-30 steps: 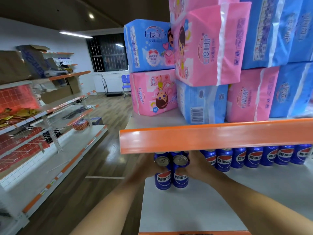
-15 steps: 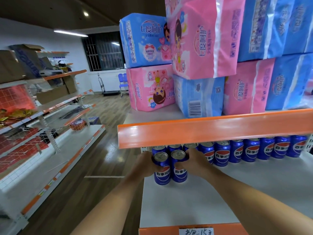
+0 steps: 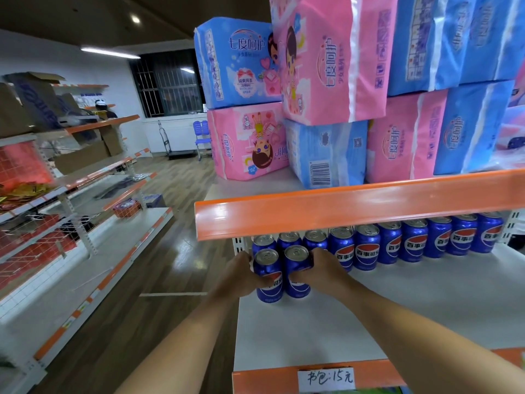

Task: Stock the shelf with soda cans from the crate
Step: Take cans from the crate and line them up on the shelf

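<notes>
Two blue soda cans stand side by side on the white shelf [image 3: 397, 302] near its left end. My left hand [image 3: 241, 275] grips the left can [image 3: 267, 268], thumb across its front. My right hand [image 3: 321, 273] grips the right can [image 3: 297, 264] from the right side. Directly behind them a row of several matching blue cans [image 3: 412, 240] lines the back of the shelf, partly hidden under the orange edge of the shelf above [image 3: 355, 207]. No crate is in view.
Pink and blue soft packs [image 3: 326, 66] are stacked on the upper shelf. A handwritten price tag [image 3: 326, 378] sits on the shelf's orange front lip. Across the wooden aisle [image 3: 159, 251] stands another shelving unit [image 3: 85, 223] with boxes and red goods.
Both hands have drawn the two cans slightly forward from under the upper shelf and lower in view. The camera has tilted down, bringing the price tag into sight.
</notes>
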